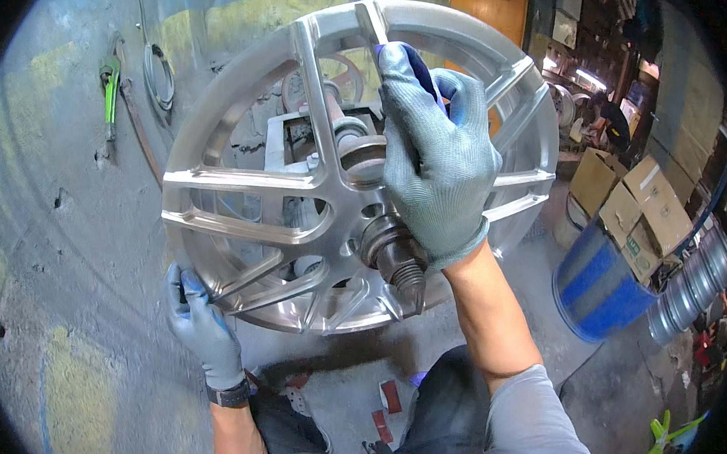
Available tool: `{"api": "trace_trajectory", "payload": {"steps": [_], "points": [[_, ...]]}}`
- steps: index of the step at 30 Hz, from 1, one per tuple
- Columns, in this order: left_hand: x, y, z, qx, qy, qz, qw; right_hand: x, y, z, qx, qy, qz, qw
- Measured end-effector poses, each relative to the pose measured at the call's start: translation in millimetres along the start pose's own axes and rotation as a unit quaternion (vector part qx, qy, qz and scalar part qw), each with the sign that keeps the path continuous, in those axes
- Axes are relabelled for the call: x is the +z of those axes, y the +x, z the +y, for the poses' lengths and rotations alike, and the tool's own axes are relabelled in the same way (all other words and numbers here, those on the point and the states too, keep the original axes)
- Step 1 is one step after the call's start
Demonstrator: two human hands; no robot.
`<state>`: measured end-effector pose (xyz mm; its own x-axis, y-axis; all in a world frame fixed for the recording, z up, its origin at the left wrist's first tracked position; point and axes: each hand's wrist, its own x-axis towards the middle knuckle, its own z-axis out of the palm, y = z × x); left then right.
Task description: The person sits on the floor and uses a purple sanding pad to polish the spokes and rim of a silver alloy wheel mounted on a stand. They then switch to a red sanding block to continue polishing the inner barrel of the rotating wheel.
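Stained wall (55,180) backed wheel (343,217), likely heavy, stiff; best held by rim (207,119). Left fingers (194,284) bent at rim, right fingers (404,74) curled near spoke (370,21); couldn't tell if either gripped.

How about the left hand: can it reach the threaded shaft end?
Likely yes: the threaded shaft end juts uncovered in front of the wheel, and nothing visible blocks the left hand.

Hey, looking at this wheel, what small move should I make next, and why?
I'd probably draw your right hand slightly down the upper spoke, with your left hand steadying the rim. The right hand's fingertips are at that spoke, the left hand is at the rim's lower-left edge, and the wheel sits on a threaded shaft. Anything under the right hand is hidden.
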<state>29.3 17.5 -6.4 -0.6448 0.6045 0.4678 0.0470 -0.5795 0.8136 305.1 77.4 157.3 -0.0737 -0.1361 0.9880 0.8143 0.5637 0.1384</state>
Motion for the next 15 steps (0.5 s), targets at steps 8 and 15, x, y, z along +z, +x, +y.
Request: {"api": "trace_trajectory", "payload": {"steps": [8, 15], "points": [[2.5, 1.0, -3.1, -0.001, 0.007, 0.012, 1.0, 2.2, 9.4, -1.8, -0.013, -0.007, -0.001, 1.0], [2.5, 0.6, 1.4, 0.008, 0.012, -0.006, 1.0, -11.9, -3.2, -8.0, 0.054, 0.02, -0.05, 0.997]]}}
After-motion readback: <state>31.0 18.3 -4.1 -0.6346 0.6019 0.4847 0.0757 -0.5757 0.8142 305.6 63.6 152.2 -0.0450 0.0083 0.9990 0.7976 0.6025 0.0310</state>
